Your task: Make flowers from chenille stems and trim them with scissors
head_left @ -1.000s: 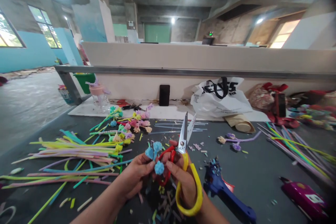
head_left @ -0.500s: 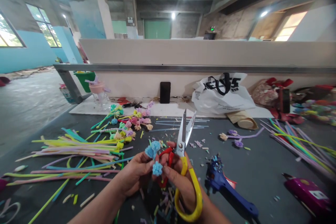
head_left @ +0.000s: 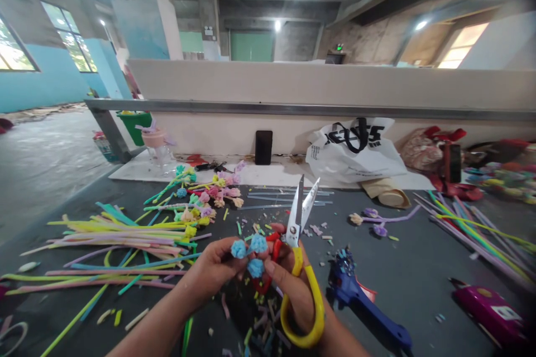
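Three light-blue fuzzy flower heads point(head_left: 256, 268), apparently of pipe cleaner, are bunched between my hands over the dark tabletop. My left hand point(head_left: 215, 268) is closed, its thumb and fingers pinching the bunch from the left. Scissors point(head_left: 310, 304) with yellow handles hang in my right hand point(head_left: 288, 279), their blades parted and pointing up and away. That hand's thumb and fingertips also reach the lower blue flower. A red-handled tool point(head_left: 276, 246) sits in the right hand too; its working end is hidden. Stems below the flowers are mostly covered by my fingers.
Loose pipe cleaners point(head_left: 138, 234) lie on the left, finished flowers point(head_left: 209, 198) behind them. On the right are a blue glue gun point(head_left: 364, 301), a purple tool point(head_left: 488, 307) and more stems point(head_left: 481, 228). A phone point(head_left: 263, 148) and a white bag point(head_left: 355, 150) stand at the back.
The blue flowers have turned and spread so three heads show apart. Both hands have shifted slightly; the scissors moved a little to the right.
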Motion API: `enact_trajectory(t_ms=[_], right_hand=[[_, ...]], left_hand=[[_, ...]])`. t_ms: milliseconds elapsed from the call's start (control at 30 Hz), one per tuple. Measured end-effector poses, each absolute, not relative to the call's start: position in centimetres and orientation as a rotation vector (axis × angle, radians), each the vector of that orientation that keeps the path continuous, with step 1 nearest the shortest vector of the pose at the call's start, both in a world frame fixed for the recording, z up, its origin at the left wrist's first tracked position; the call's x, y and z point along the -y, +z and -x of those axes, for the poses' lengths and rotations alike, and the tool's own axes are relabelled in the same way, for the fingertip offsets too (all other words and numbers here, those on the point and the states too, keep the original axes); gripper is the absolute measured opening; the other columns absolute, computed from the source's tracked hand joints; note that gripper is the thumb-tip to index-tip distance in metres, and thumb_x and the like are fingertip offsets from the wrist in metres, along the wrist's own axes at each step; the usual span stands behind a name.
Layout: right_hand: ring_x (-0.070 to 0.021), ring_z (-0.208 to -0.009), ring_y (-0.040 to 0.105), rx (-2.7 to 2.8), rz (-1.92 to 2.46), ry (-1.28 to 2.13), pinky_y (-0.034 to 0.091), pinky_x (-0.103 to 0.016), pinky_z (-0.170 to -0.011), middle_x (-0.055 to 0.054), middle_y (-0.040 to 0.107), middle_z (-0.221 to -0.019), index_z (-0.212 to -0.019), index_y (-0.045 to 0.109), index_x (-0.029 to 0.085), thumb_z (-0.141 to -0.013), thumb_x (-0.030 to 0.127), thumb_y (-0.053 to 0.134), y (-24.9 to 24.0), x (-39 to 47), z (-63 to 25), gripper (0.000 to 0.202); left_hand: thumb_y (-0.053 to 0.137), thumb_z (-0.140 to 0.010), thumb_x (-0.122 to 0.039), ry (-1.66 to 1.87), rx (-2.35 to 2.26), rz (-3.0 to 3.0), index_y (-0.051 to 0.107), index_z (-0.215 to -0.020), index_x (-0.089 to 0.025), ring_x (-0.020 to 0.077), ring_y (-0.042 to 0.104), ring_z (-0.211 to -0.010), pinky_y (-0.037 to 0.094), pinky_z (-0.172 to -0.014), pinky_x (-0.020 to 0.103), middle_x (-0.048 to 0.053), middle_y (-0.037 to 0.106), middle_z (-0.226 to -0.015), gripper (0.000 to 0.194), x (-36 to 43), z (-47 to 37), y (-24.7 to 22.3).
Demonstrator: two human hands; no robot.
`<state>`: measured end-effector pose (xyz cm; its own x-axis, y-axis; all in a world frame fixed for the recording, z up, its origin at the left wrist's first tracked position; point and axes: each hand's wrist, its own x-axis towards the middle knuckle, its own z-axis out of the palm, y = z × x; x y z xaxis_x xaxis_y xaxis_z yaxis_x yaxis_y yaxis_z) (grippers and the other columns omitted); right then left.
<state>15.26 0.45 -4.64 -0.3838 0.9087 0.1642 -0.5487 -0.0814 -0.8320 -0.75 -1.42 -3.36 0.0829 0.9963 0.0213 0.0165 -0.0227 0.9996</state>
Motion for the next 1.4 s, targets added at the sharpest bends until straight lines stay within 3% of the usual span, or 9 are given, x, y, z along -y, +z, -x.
enact_trajectory(t_ms=[133, 367, 700, 867, 1033, 1133, 1400], right_hand=[[-0.0166, -0.076, 0.056, 1.109, 0.537, 1.683, 0.047, -0.030, -0.065, -0.001, 0.057, -0.085, -0.124, 0.032, 0.028, -0.071, 0.022, 0.068, -4.9, -0.6, -15.5, 0.064], [-0.0143, -0.064, 0.055, 1.132, 0.630, 1.608, 0.046, -0.025, -0.054, 0.002, 0.056, -0.079, -0.118, 0.038, 0.030, -0.070, 0.026, 0.068, -4.5, -0.8, -15.3, 0.057], [-0.0153, -0.070, 0.053, 1.160, 0.503, 1.547, 0.046, -0.029, -0.059, 0.001, 0.053, -0.087, -0.122, 0.029, 0.033, -0.073, 0.020, 0.065, -4.0, -1.0, -16.0, 0.062], [-0.0151, -0.066, 0.053, 1.145, 0.523, 1.530, 0.045, -0.029, -0.057, 0.002, 0.054, -0.080, -0.121, 0.028, 0.032, -0.074, 0.021, 0.064, -3.5, -0.9, -16.0, 0.060], [-0.0147, -0.066, 0.051, 1.132, 0.518, 1.474, 0.044, -0.028, -0.057, 0.002, 0.054, -0.079, -0.121, 0.029, 0.032, -0.071, 0.020, 0.065, -3.3, -1.0, -16.0, 0.063], [-0.0153, -0.069, 0.051, 1.136, 0.528, 1.470, 0.044, -0.029, -0.060, 0.002, 0.054, -0.080, -0.122, 0.029, 0.032, -0.072, 0.019, 0.065, -3.4, -1.0, -16.1, 0.063], [-0.0145, -0.069, 0.050, 1.175, 0.436, 1.481, 0.042, -0.029, -0.061, 0.002, 0.053, -0.082, -0.120, 0.029, 0.033, -0.074, 0.018, 0.062, -3.6, -0.8, -16.2, 0.059]], left_hand=[[0.055, -0.072, -0.021, 1.146, -1.234, -1.482, 0.057, -0.063, -0.014, 0.0091, 0.041, -0.052, 0.033, -0.051, 0.020, -0.003, 0.046, -0.054, 0.012, 1.6, 0.8, -2.9], [0.048, -0.076, -0.013, 1.142, -1.369, -1.988, 0.061, -0.072, -0.014, 0.0137, 0.053, -0.063, 0.038, -0.059, 0.022, 0.003, 0.058, -0.067, 0.013, 2.0, 0.9, -2.4], [0.045, -0.078, -0.010, 1.108, -1.411, -2.110, 0.060, -0.081, -0.016, 0.0148, 0.054, -0.071, 0.040, -0.064, 0.023, 0.005, 0.059, -0.073, 0.017, 2.5, 0.9, -2.7], [0.044, -0.079, -0.011, 1.060, -1.413, -2.083, 0.061, -0.087, -0.017, 0.0162, 0.055, -0.072, 0.041, -0.064, 0.026, 0.005, 0.060, -0.076, 0.020, 2.6, 0.6, -2.9], [0.052, -0.075, -0.013, 1.189, -1.305, -2.048, 0.054, -0.109, -0.022, 0.0216, 0.051, -0.101, 0.039, -0.088, 0.033, 0.009, 0.058, -0.104, 0.035, 2.8, 0.4, -2.8], [0.060, -0.071, -0.019, 1.178, -1.282, -2.056, 0.055, -0.110, -0.023, 0.0247, 0.044, -0.112, 0.036, -0.093, 0.035, 0.010, 0.054, -0.113, 0.040, 3.0, 0.5, -2.8], [0.058, -0.073, -0.017, 1.251, -1.304, -2.156, 0.057, -0.102, -0.023, 0.0200, 0.052, -0.102, 0.042, -0.088, 0.030, 0.009, 0.055, -0.108, 0.029, 3.3, 0.3, -3.4]])
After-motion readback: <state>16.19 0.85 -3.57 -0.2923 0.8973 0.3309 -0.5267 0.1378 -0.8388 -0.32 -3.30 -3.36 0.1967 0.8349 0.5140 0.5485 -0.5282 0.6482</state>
